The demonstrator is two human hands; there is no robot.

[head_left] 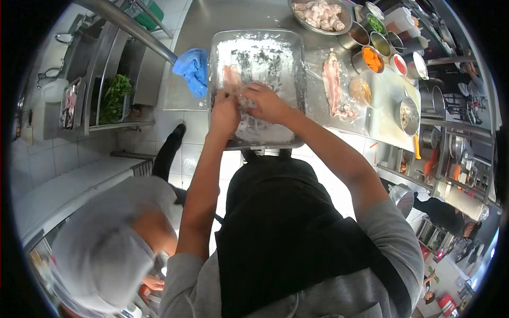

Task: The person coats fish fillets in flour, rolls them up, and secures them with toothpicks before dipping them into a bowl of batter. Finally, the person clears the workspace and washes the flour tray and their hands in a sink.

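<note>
On the steel counter sits a rectangular metal tray point(297, 63), its floor thickly covered with white flour that is scraped thin in grey patches near the middle. Inside it, toward the left side, lies a pale pink strip of raw meat point(231, 78), long and flat, already dusted white along its edges. Both hands work at the strip's near end: the left hand point(225, 112) has its fingers curled together and pinching the meat, and the right hand point(269, 102) lies just beside it, fingers bent and pressed down into the flour. Right of the tray, a second raw strip point(333, 82) rests uncoated on the counter. A blue cloth point(193, 69) lies against the tray's left wall.
</note>
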